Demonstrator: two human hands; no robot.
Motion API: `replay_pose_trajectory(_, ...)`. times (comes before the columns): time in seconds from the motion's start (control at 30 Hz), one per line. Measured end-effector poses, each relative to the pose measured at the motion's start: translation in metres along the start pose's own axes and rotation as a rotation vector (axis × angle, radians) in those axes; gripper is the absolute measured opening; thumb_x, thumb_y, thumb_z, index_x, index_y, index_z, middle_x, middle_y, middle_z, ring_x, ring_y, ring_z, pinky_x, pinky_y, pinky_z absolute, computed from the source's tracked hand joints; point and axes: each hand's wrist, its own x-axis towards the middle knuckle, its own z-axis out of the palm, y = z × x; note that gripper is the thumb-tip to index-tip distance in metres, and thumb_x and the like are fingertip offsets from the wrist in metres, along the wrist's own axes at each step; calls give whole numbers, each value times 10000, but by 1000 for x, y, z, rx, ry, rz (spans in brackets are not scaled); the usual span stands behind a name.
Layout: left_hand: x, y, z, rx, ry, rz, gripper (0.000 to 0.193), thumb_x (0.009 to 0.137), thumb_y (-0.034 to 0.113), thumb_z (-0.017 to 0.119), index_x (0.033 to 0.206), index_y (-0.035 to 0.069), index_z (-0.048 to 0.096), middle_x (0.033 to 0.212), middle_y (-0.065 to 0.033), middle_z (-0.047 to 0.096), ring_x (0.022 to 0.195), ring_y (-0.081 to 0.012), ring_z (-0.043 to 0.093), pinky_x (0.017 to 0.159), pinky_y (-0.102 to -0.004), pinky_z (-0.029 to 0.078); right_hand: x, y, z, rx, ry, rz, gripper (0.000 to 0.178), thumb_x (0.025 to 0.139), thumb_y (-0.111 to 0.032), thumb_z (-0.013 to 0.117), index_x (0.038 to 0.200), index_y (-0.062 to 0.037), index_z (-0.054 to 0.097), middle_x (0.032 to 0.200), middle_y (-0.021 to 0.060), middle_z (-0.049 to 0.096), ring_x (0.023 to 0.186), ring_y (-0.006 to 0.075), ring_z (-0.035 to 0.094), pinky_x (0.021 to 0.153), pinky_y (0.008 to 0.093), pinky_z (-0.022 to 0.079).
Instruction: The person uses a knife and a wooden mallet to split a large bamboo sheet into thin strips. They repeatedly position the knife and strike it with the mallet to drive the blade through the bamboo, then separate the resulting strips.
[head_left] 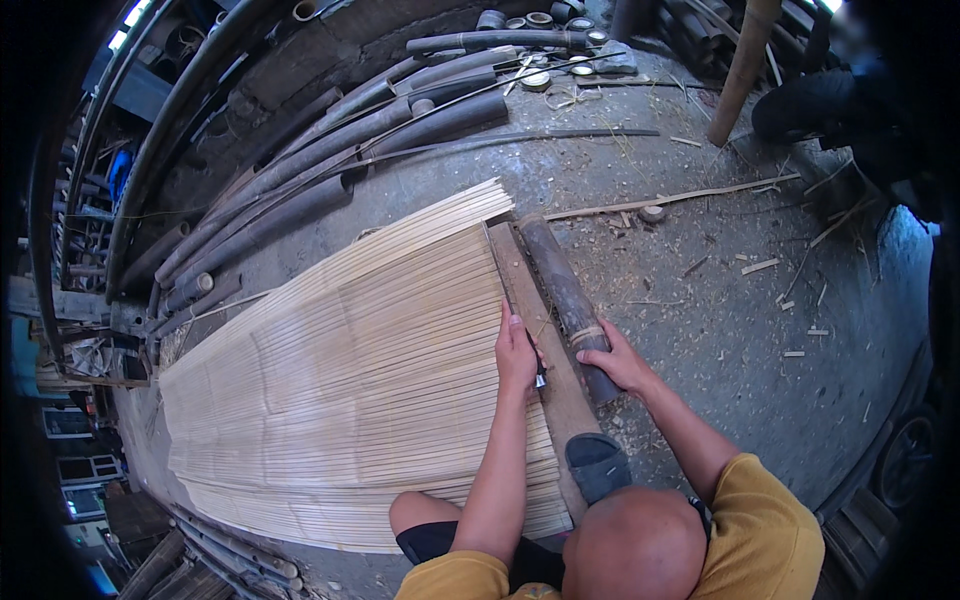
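Observation:
My left hand [517, 352] is closed around a long, narrow-bladed knife [497, 265], its dark blade pointing away from me along the right edge of a mat of pale bamboo strips [350, 340]. A dark bamboo pole [560, 275] lies just to the right, and my right hand [618, 360] grips its near end, fingers wrapped over the side. Between the mat and the pole runs a flat wooden board [540, 320]. My foot in a dark sandal [598, 465] rests at the board's near end.
Several dark bamboo poles [420, 125] lie along the wall at the back left. An upright post [743, 75] stands at the far right. A long strip [680, 195] and scattered chips [760, 266] lie on the concrete floor. Part of another person [825, 105] shows at top right.

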Motion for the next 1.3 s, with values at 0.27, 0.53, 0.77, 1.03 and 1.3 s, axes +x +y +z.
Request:
replay_pose_trajectory(0.27, -7, -3, 4, -13, -7, 14, 559, 1114, 400, 395, 1642, 290, 251, 754, -18, 509, 558, -106, 522, 466, -280, 497, 5, 18, -4, -38, 44, -7, 1090, 770, -363, 835, 1567, 96, 252, 1478, 275, 491, 1338, 316, 524, 1114, 379, 420)
replay_pose_trajectory(0.53, 1, -6, -3, -26, -5, 14, 559, 1112, 404, 406, 1640, 302, 254, 760, -22, 515, 555, -106, 524, 462, -281, 497, 0, 8, -1, 3, 35, 44, 1076, 767, -356, 838, 1575, 64, 264, 1456, 263, 509, 1310, 303, 543, 1085, 377, 443)
replay_pose_trajectory(0.77, 1, -3, -1, -41, -8, -15, 555, 1113, 387, 406, 1640, 314, 248, 767, -23, 517, 545, -109, 524, 443, -286, 492, -1, 5, 2, 3, 34, 21, 985, 782, -315, 828, 1549, 41, 325, 1386, 217, 562, 1241, 274, 576, 1055, 371, 464)
replay_pose_trajectory(1.03, 2, -6, -2, -25, -14, -7, 554, 1115, 399, 393, 1642, 309, 244, 763, -23, 511, 541, -108, 518, 440, -286, 492, -8, -7, 3, -33, 35, 43, 962, 790, -278, 822, 1552, 35, 324, 1388, 207, 564, 1247, 267, 571, 1060, 370, 459)
replay_pose_trajectory(1.3, 2, -9, 4, 137, 30, 104, 538, 1119, 350, 405, 1636, 262, 287, 749, -31, 547, 536, -109, 502, 493, -303, 476, -9, -14, 5, -251, 104, -300, 1005, 794, -261, 823, 1584, 29, 274, 1465, 217, 520, 1353, 287, 509, 1123, 381, 410)
